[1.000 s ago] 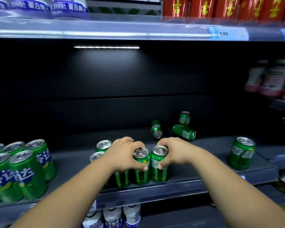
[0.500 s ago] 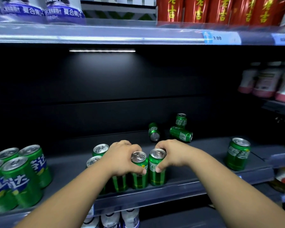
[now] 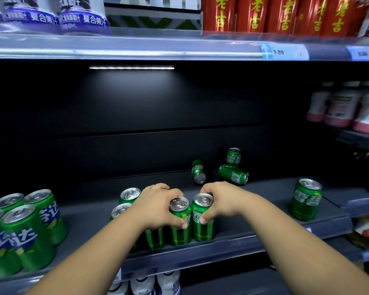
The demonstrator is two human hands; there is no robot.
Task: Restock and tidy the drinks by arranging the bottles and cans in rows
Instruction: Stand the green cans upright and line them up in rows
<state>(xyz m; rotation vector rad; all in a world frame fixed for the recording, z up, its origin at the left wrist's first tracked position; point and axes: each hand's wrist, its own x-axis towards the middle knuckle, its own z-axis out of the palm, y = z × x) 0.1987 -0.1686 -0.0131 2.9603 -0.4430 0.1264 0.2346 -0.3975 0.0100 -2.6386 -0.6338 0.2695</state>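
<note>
Shelf [image 3: 254, 226] front edge: my left hand [image 3: 158, 206] clasps left can [image 3: 180, 228], right hand [image 3: 224, 201] clasps right can [image 3: 202, 229]. Likely rigid, slick; grip sidewalls.

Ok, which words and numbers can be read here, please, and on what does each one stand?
"老吉": red cans, top shelf.
"复合果汁": purple-labelled bottles, top shelf.
"3.00": price tag, upper shelf edge.
"雪碧": lone green can, right.
"芬达": green cans, left, partly cut off.
Too blurred to read: second price tag, pink bottles.
</note>
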